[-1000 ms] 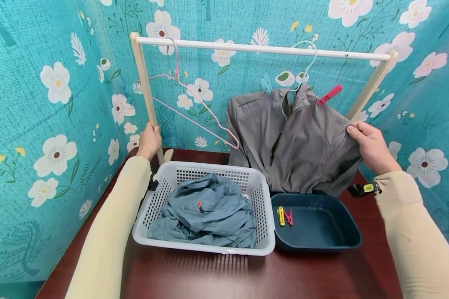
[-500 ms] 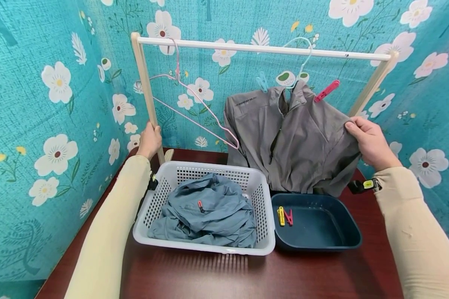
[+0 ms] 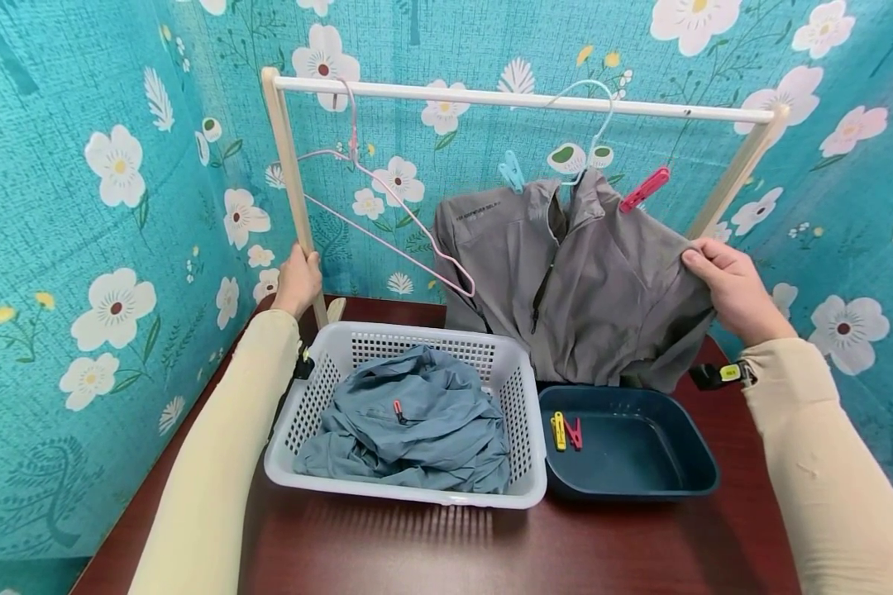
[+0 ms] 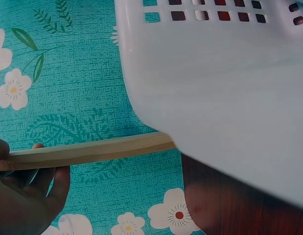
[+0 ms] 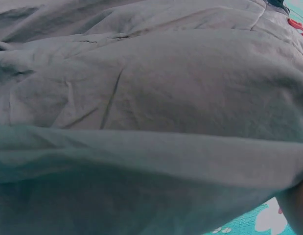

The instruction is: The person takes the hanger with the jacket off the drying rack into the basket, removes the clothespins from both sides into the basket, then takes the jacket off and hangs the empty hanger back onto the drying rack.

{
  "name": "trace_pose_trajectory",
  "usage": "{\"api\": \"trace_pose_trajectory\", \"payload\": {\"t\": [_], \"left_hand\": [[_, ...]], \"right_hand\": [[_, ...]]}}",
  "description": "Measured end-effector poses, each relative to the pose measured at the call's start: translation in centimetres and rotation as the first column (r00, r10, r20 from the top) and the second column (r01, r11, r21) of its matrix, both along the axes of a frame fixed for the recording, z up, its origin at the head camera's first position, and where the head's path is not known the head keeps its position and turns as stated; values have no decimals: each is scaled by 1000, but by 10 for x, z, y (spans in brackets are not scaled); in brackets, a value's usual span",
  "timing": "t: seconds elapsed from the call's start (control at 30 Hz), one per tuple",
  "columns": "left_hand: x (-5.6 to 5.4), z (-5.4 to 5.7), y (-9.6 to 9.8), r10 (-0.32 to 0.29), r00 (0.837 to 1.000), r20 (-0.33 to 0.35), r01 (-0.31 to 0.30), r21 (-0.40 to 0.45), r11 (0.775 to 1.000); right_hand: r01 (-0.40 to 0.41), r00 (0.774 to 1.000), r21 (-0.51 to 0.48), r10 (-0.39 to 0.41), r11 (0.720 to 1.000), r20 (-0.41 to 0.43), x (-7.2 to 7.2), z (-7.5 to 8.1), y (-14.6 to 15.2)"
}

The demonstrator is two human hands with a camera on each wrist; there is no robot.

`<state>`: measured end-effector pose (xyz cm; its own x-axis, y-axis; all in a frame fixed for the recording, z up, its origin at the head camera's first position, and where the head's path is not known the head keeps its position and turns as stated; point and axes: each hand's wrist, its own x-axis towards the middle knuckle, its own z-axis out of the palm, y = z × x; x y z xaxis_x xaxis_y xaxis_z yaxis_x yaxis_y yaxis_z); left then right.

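Note:
A grey zip jacket (image 3: 603,281) hangs from a light-blue hanger (image 3: 601,124) on the white rail of a wooden rack (image 3: 491,97). A blue clothespin (image 3: 512,171) and a red clothespin (image 3: 645,189) are clipped at its shoulders. My right hand (image 3: 737,285) pinches the jacket's sleeve side, thumb in front; in the right wrist view the grey cloth (image 5: 166,88) fills most of the picture. My left hand (image 3: 298,279) grips the rack's left post, and the left wrist view shows its fingers (image 4: 57,188) curled round the wooden post (image 4: 107,149).
A pink hanger (image 3: 417,219) hangs at the rail's left. On the dark red table (image 3: 387,549) stand a white basket (image 3: 409,496) holding a blue-grey garment (image 3: 417,421) and a dark blue tray (image 3: 640,487) with a yellow clothespin (image 3: 559,430) and a red one (image 3: 575,433).
The jacket and its hanger have slid left along the rail, with the right hand shifting slightly left. The left hand stays on the post.

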<state>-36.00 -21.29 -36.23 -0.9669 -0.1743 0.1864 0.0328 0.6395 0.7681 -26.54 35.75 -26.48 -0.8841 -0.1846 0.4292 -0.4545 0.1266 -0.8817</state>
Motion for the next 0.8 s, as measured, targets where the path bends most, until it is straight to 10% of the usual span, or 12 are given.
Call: {"api": "trace_pose_trajectory", "payload": {"t": [0.27,0.8], "left_hand": [[-1,0,-2,-20,1000,4,20,23,1000],[0,3,-2,-24,999,26,23,33,999]], "right_hand": [[15,997,119,-25,993,77,8,-14,9],[-184,978,94,173,978,115,12,-30,18]]}}
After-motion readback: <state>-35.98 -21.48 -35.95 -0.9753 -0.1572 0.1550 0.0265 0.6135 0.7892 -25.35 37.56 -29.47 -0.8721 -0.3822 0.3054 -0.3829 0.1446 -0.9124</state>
